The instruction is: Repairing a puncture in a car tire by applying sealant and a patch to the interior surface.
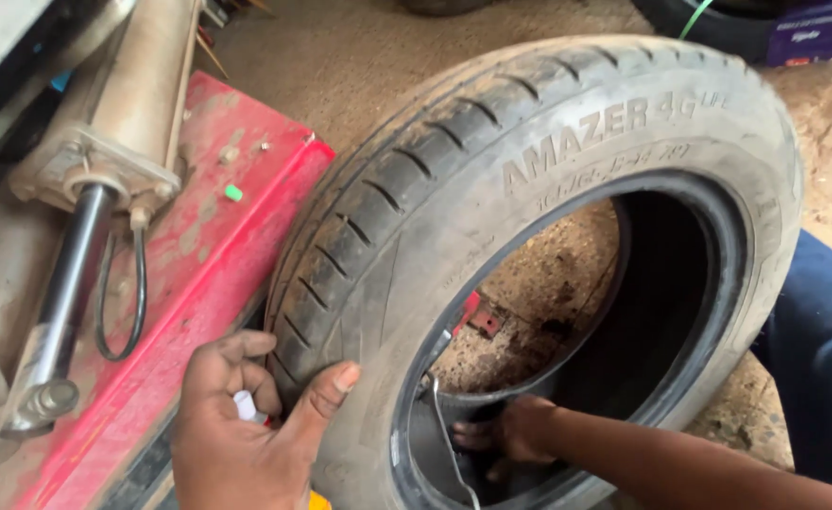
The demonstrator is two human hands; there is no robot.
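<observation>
Left hand [246, 430] rests flat against the tread of a worn black tyre [406, 217], thumb spread across the shoulder of the rubber and the fingers curled loosely over a small white object [246, 406] pinched near the palm; what that object is cannot be made out. Right hand [506, 434] reaches from the right through the centre opening and lies inside the casing at its lowest point, fingers bent against the inner wall; whether it is clasped on anything there cannot be told, since the lip of the opening hides part of it. A thin bent metal strip [449, 434] stands just beside this hand at the inner lip. The tyre stands nearly upright on the dirt floor [359, 47], tilted slightly, its sidewall facing the viewer and its axle line running roughly away from the viewer towards the floor behind. It leans against the red body of a tyre machine [217, 236] on the left, whose cylinder and black rod [66, 283] lie farther left. The left hand bears on the outside of the tread and the right hand on the inside, almost opposite one another through the rubber, with the tyre's bulk rising above both. A blue trouser leg [822, 331] shows at the right.
</observation>
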